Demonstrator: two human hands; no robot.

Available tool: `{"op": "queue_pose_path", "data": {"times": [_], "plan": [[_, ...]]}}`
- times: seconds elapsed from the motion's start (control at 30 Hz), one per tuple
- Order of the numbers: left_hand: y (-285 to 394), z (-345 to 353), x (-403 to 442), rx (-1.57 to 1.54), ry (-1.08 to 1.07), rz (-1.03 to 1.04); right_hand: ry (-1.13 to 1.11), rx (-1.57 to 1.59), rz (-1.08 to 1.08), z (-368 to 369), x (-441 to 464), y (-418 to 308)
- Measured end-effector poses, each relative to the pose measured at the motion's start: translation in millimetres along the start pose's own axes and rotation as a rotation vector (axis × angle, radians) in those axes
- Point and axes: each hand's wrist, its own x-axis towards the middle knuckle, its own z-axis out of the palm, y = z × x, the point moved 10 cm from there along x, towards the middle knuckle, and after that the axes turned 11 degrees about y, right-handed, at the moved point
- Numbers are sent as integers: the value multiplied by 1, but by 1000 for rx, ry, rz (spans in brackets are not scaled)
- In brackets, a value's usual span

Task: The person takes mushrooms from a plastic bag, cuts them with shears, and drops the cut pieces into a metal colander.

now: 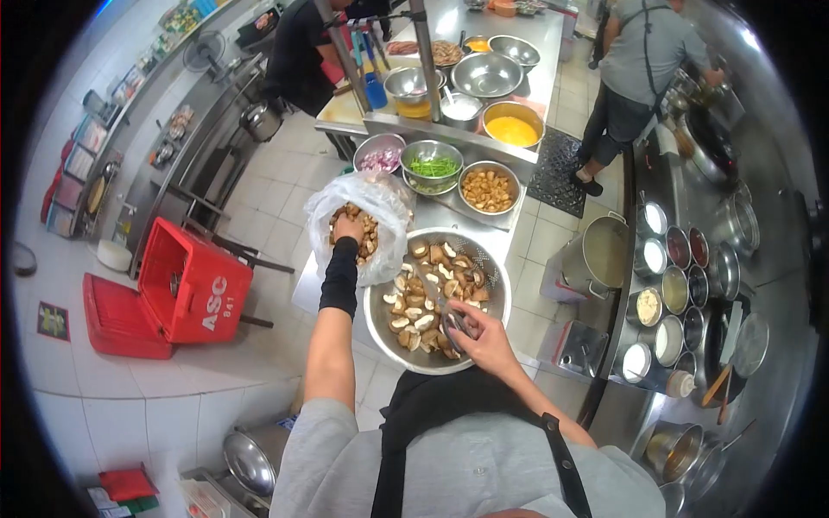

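My left hand (349, 228) reaches into a clear plastic bag (387, 207) of brown mushrooms; its fingers are hidden among them. To the right of the bag, a large perforated steel colander (495, 298) holds cut mushrooms (421, 321), brown outside and pale inside. My right hand (484, 338) is closed round the handle of a knife (442, 300) over the colander's right part, with the blade pointing up and left above the pieces.
Behind the colander stand bowls of chopped onion (380, 160), green vegetables (433, 166) and browned cubes (490, 189). A red cool box (207, 285) is at left. One person (643, 69) works at the right counter, another (298, 56) at upper left. Metal posts rise ahead.
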Motion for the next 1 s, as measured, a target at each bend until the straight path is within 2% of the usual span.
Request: {"op": "queue_pose_path", "data": {"times": [0.1, 0.2, 0.27, 0.37, 0.47, 0.5, 0.53, 0.57, 0.6, 0.67, 0.7, 0.73, 0.8, 0.87, 0.9, 0.93, 1.0], "plan": [[-3, -4, 4, 9, 6, -51, 38, 371, 64, -5, 3, 18], [-10, -11, 0, 33, 47, -48, -5, 525, 167, -14, 5, 16], [4, -29, -7, 89, 82, -8, -85, 516, 227, -9, 3, 19], [2, -22, -5, -101, -61, -6, -177, 582, 273, 5, 8, 27], [-14, 0, 9, -318, 7, 100, -222, 645, 283, 25, 9, 24], [13, -14, -9, -423, 7, 160, -228, 625, 283, 30, 10, 24], [31, -32, -24, -316, 35, 192, -236, 605, 276, 33, 13, 24], [25, -11, -13, -354, 25, 300, -269, 550, 281, 38, 13, 26], [45, -24, -25, -214, -74, 264, -262, 563, 288, 42, 15, 30], [36, -2, -12, -163, 44, 388, -239, 504, 307, 42, 16, 26], [49, -11, -20, -115, -35, 271, -256, 523, 308, 45, 18, 31], [60, -11, -23, -74, 6, 290, -261, 494, 307, 43, 22, 26], [101, -42, -50, -141, 246, 540, -246, 476, 322, 40, 21, 17], [81, -23, -37, 27, 98, 355, -216, 541, 295, 42, 24, 28], [47, 7, -18, 101, 17, 278, -194, 572, 282, 40, 27, 25], [62, 11, -30, 165, -326, 344, -180, 599, 267, 36, 30, 22], [74, 0, -34, 145, -309, 506, -135, 593, 225, 23, 34, 22]]}}
